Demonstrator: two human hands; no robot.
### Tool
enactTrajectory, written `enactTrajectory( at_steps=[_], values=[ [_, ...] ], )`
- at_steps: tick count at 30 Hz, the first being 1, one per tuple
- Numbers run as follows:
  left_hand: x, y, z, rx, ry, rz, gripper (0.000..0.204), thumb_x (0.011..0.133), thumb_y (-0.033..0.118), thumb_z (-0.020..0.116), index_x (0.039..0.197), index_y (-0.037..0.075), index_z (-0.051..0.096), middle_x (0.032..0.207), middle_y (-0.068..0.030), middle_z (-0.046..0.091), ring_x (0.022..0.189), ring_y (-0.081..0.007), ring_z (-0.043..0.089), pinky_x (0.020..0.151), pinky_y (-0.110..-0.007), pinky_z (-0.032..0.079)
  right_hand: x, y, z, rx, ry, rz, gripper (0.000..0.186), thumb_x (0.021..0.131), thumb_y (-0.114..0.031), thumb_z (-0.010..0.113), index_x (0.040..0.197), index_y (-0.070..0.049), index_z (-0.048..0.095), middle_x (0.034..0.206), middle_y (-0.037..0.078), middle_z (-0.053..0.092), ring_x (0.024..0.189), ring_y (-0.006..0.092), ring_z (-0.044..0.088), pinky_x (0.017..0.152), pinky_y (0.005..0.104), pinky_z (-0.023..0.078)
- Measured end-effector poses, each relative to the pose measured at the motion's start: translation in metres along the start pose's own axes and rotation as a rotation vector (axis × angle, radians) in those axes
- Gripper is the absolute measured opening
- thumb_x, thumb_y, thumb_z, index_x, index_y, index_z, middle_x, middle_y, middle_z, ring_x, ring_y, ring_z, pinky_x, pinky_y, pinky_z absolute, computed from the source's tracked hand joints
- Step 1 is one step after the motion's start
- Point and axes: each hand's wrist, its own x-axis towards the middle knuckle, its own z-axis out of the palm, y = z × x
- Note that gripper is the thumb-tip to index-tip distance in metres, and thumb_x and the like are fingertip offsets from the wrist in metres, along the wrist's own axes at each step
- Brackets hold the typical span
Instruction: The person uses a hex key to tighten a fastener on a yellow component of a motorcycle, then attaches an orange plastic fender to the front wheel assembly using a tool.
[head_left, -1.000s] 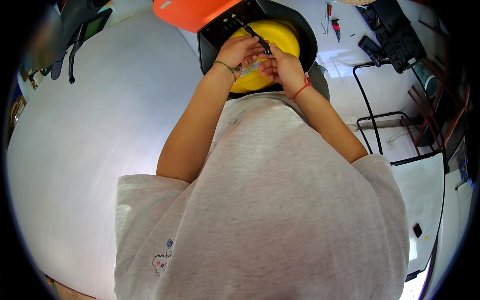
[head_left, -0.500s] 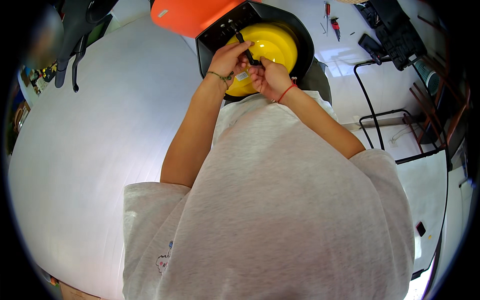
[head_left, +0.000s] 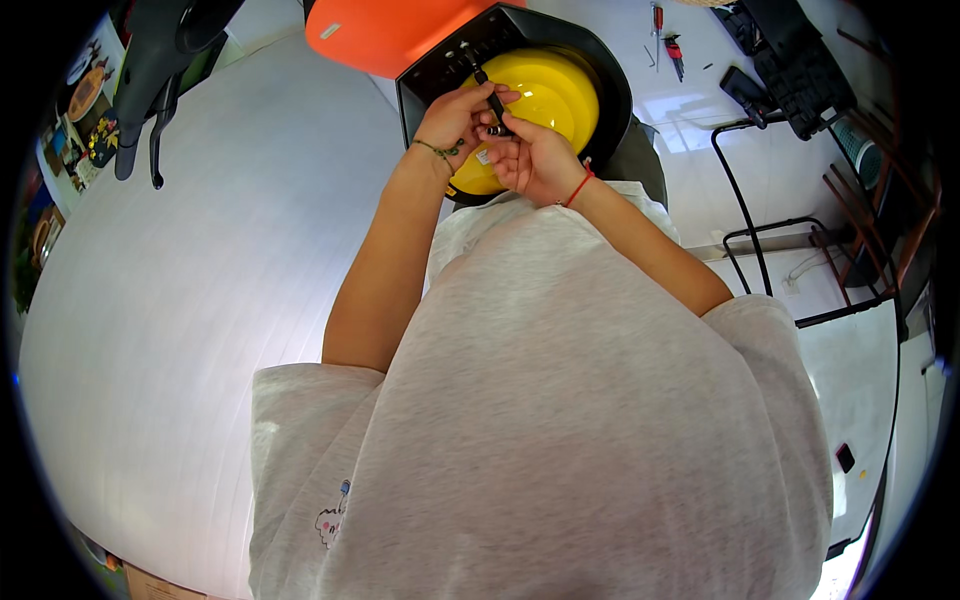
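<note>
Rod [head_left: 481, 76]: slim and black, slanting over the yellow round dish, its lower end near your fingertips.
Left hand [head_left: 458, 117]: you hold the rod between thumb and fingers, partway along its length.
Right hand [head_left: 537, 165]: your thumb is at the rod's lower end, fingers loosely curled; you cannot tell from here whether they pinch it.
Yellow dish [head_left: 568, 98]: beneath your hands, inside the black angular housing [head_left: 617, 95].
Orange panel [head_left: 385, 30]: just beside the housing, toward the upper left.
Wrists: you wear a green cord bracelet [head_left: 441, 152] on the left, a red one [head_left: 579, 187] on the right.
Upper right: a red-handled screwdriver [head_left: 657, 20] lies near a red hex key set [head_left: 674, 52]; a black tool case [head_left: 805, 75] sits farther right.
</note>
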Motion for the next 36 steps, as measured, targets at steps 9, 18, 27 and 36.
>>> enactTrajectory(
  at_steps=[9,18,27,36],
  values=[
    [0.006,-0.003,0.013,0.161,0.244,0.033,0.024,0.093,0.023,0.060,0.100,0.000,0.064,0.060,0.0022,0.048,0.055,-0.0050,0.046,0.052,-0.020,0.039,-0.005,-0.007,-0.001,-0.567,0.232,-0.284,0.044,0.095,-0.048,0.046,0.089,-0.006,0.059,0.066,0.002,0.060,0.054,0.0108,0.053,0.049,0.0203,0.039],
    [-0.003,-0.001,0.027,-0.103,0.021,0.032,0.028,0.096,0.023,0.052,0.103,-0.003,0.063,0.079,-0.0036,0.065,0.052,-0.0058,0.043,0.050,-0.019,0.037,-0.007,-0.004,-0.014,-0.892,0.382,-0.362,0.057,0.094,-0.054,0.045,0.085,0.000,0.060,0.066,0.004,0.060,0.055,0.0135,0.057,0.051,0.0239,0.043],
    [0.006,-0.002,0.023,-0.056,-0.014,-0.050,0.028,0.095,0.027,0.057,0.104,0.002,0.062,0.072,0.0038,0.052,0.055,-0.0034,0.038,0.052,-0.018,0.033,0.001,-0.012,-0.020,-0.107,-0.117,-0.039,0.061,0.095,-0.056,0.038,0.074,-0.005,0.063,0.058,0.008,0.060,0.047,0.0163,0.053,0.047,0.0282,0.040],
    [0.006,0.000,0.009,0.135,0.176,-0.015,0.020,0.089,0.026,0.067,0.091,0.007,0.061,0.078,0.0023,0.059,0.060,-0.0027,0.046,0.052,-0.016,0.037,-0.007,-0.014,-0.016,-1.075,0.410,-0.569,0.064,0.088,-0.062,0.049,0.082,0.001,0.060,0.064,0.010,0.062,0.056,0.0177,0.061,0.055,0.0291,0.049]
  ],
)
